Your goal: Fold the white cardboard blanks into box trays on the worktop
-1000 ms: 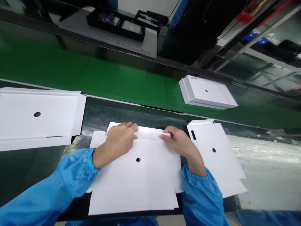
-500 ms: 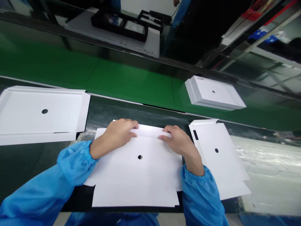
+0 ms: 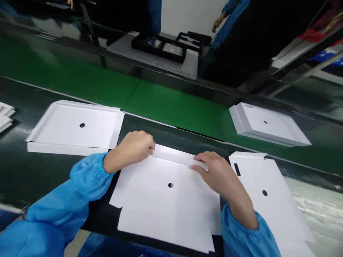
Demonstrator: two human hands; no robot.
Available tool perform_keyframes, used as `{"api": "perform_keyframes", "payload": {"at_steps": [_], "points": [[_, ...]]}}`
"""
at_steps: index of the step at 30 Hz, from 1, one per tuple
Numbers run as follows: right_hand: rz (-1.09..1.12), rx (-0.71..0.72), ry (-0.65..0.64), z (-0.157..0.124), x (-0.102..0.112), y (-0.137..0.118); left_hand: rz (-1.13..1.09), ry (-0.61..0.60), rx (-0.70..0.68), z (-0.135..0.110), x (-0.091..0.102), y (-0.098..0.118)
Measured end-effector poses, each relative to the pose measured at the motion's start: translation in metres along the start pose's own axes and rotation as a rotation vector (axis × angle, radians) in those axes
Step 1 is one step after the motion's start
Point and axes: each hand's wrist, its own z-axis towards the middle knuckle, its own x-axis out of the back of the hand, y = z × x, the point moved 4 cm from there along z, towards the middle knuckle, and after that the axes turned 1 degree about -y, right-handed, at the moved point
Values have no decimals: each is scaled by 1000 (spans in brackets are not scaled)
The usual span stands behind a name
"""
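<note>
A white die-cut cardboard sheet [image 3: 166,210] with a round hole near its middle lies flat in front of me. Its narrow far flap is folded up along a crease. My left hand [image 3: 136,148] is closed on the left end of that flap, fingertips partly hidden. Toward the flap's right end, my right hand [image 3: 217,171] pinches the edge between thumb and fingers. A partly folded white cardboard tray [image 3: 66,132] with raised sides rests to the left. On the right lies another white cardboard sheet [image 3: 268,210] with a round hole and a dark slot.
Beyond the dark work surface [image 3: 40,171] runs a green conveyor belt [image 3: 160,100], with white folded boxes [image 3: 276,125] on it at right. Black trays [image 3: 158,46] stand on a far ledge. A co-worker's hand [image 3: 218,22] shows at the back. Folded white pieces [image 3: 4,116] sit at far left.
The view has shifted left, so things sit farther right in it. My left hand has closed more over the flap's end. My right hand still pinches the flap.
</note>
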Motion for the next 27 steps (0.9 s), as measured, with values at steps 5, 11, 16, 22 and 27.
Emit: {"api": "perform_keyframes", "payload": {"at_steps": [5,11,16,22,27], "points": [[-75,307,106,16,-16,-55,155,262,-226,-16,-11,21],[-344,535,485,15,-26,-73,237,741,-412,-30,-31,17],[-227,562,473,14,-32,-64,-13,701,-418,-26,-36,-11],[-8,514,438,17,-42,-56,-106,732,-489,-22,-45,-16],[67,443,436,14,-46,-57,-91,695,-420,-26,-45,-16]]}}
